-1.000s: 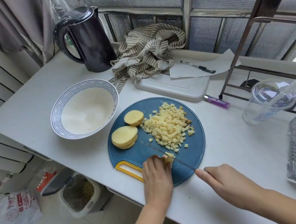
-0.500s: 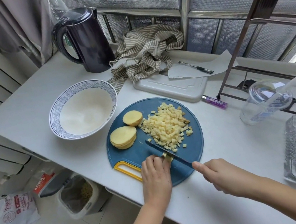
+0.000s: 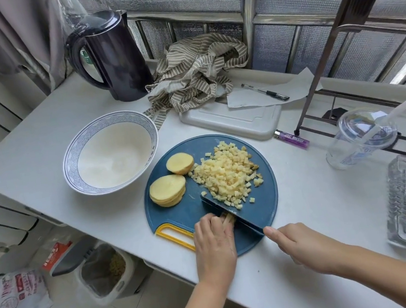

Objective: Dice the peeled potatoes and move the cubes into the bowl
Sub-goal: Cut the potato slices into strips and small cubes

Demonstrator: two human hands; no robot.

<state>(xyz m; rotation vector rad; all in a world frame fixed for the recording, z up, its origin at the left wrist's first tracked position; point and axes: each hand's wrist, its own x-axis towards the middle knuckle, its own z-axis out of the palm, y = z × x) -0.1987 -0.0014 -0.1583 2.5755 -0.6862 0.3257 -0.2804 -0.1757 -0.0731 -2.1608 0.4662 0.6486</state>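
Hands meet at the near edge of the round blue cutting board (image 3: 179, 211), which lies on the white surface (image 3: 35, 143) with its yellow handle toward the person. The left hand (image 3: 215, 247) has its fingers curled down over a few potato strips (image 3: 227, 219), pinning them to the board. The right hand (image 3: 298, 245) is clenched round the handle of the knife (image 3: 244, 223), forefinger stretched toward the blade. The dark blade lies slantwise across the board, just beside the left fingertips and against the strips. Beyond the blade, the potato cubes (image 3: 226, 174) lie heaped in the middle of the board, with a few strays scattered round the pile. Left of the heap rest a stack of potato slices (image 3: 167, 190) and a rounded potato end (image 3: 180, 163), both on the board. The bowl (image 3: 108, 118), white with a blue patterned rim, stands just beside the board's left edge. Farther back stand a dark kettle (image 3: 115, 58) and a crumpled striped cloth (image 3: 197, 72).
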